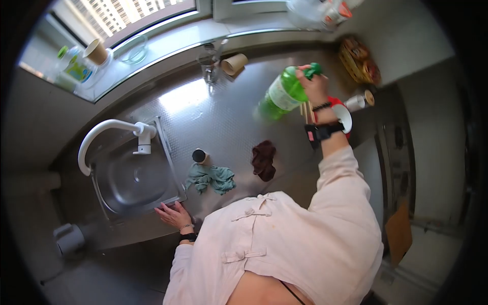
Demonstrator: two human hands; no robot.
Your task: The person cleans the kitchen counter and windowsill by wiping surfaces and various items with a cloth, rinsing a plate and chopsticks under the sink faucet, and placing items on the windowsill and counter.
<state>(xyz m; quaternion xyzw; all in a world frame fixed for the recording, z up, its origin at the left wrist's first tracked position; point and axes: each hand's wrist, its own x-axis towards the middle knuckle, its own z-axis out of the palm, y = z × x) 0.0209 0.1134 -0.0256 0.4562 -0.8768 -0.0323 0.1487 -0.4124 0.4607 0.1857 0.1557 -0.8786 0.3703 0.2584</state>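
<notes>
A large green plastic bottle (282,94) with a pale label is gripped near its neck by my right hand (314,84). The bottle is tilted, its cap end up by my fingers and its blurred base toward the counter; whether the base touches the metal cannot be made out. My left hand (174,215) lies with fingers spread on the front edge of the sink (133,179). Nearest to that hand is a crumpled teal cloth (211,178), with a dark-lidded jar (200,156) beside it. A dark brown cloth (264,160) rests on the counter between my hands.
A white faucet (109,127) arches over the sink. Toward the window lie a paper cup (234,64) on its side and clear glassware (207,66). A yellow basket of packets (359,60) stands at the back right. Beyond my right wrist are a white bowl (343,119) and a cylindrical container (359,101).
</notes>
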